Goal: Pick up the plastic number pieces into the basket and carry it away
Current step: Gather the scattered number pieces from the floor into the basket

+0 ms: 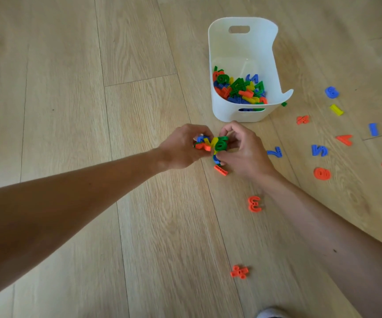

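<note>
A white plastic basket (242,53) with handle slots stands on the wooden floor, partly filled with coloured number pieces (240,88). Just in front of it, my left hand (180,148) and my right hand (245,150) meet and together grip a bunch of number pieces (213,143) in green, yellow, blue and orange. An orange bar piece (220,170) lies on the floor right under my right hand. Loose pieces lie to the right: an orange 3 (254,204), a blue 7 (275,152), a blue 5 (319,150) and an orange 0 (322,173).
Several more pieces are scattered at the right, among them a blue 6 (331,92), a yellow 1 (336,109) and an orange sign (239,271) near my right forearm. A bit of grey footwear (270,313) shows at the bottom edge. Bare floorboards (70,88) stretch to the left.
</note>
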Demonstrator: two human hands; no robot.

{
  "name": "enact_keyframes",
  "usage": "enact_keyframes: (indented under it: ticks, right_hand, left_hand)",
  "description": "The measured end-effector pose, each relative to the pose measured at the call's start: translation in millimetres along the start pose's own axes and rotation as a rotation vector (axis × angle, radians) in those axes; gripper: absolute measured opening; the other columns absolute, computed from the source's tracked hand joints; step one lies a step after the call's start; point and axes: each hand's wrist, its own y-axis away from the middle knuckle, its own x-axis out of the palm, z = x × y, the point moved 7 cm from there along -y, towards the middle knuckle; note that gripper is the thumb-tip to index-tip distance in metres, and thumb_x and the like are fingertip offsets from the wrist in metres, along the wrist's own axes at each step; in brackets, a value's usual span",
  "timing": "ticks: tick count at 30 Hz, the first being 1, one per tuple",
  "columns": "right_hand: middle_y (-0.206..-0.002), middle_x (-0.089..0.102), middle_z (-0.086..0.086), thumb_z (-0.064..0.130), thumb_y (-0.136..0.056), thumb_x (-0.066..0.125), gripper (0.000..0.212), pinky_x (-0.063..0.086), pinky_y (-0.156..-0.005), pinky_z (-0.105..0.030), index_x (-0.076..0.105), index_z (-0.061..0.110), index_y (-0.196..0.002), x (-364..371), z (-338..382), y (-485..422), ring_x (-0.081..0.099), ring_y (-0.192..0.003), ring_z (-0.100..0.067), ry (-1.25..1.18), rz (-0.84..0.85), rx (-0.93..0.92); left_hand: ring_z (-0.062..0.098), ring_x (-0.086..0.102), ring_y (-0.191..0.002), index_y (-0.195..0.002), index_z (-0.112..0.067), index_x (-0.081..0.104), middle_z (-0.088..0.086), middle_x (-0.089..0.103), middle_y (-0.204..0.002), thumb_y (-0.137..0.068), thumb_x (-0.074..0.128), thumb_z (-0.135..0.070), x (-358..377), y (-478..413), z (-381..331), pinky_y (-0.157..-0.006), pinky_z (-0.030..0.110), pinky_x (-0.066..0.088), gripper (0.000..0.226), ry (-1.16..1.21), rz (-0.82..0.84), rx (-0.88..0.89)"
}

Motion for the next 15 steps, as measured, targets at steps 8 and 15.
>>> enact_keyframes:
  ticks: [8,15]
  right_hand:
    - [-0.087,0.066,-0.022,-0.009,-0.067,0.070,0.038,0.061,-0.066,-0.046,0.059,0.013,-0.096,-61,46,-4,0.066,-0.063,-0.024,-0.241,-0.090,-0.008]
    - [-0.076,0.061,-0.005,-0.005,-0.071,0.073,0.036,0.062,-0.070,-0.044,0.059,0.019,-0.095,-124,61,-62,0.070,-0.059,-0.019,-0.170,-0.247,0.050]
  left_hand:
    - [0.010,0.058,-0.063,-0.100,-0.012,0.069,0.006,0.061,-0.085,-0.085,0.075,-0.017,-47,-10,-74,-0.059,0.016,0.052,0.017,0.171,0.025,-0.029]
    - [0.011,0.065,-0.090,-0.123,-0.014,0.063,0.000,0.060,-0.105,-0.084,0.075,-0.010,-65,-70,-135,-0.078,0.023,0.060,0.041,0.332,-0.011,-0.123]
